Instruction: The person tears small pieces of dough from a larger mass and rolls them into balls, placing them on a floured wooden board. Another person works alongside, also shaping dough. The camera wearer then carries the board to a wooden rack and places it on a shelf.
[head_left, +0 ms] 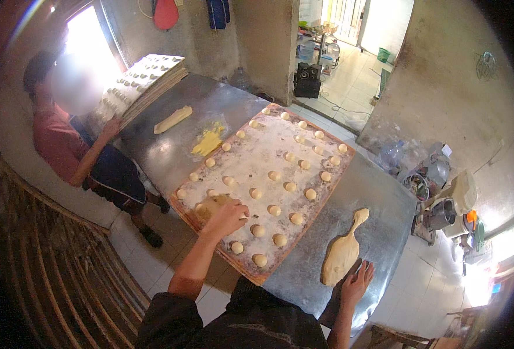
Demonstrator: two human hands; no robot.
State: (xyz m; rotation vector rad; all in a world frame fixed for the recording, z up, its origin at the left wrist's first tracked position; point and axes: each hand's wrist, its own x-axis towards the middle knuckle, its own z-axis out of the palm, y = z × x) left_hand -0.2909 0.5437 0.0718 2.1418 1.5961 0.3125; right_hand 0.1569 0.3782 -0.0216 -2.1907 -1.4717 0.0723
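Note:
My left hand (pixel 227 214) is over the near-left part of a floured wooden board (pixel 280 139), its fingers curled around a small pale dough ball (pixel 243 216). Several other dough balls (pixel 273 210) sit spread over the board in rough rows. My right hand (pixel 359 278) rests with fingers apart on the metal table (pixel 379 203), just right of a long piece of dough (pixel 341 256) that narrows into a knobbed neck at its far end.
At left a person (pixel 65 145) holds a stack of boards (pixel 146 87) with dough pieces on top. A dough strip (pixel 172 118) and yellow smear (pixel 207 139) lie on the table. Pots and containers (pixel 443 212) stand at right; a doorway (pixel 338 70) opens behind; slats (pixel 47 244) curve at lower left.

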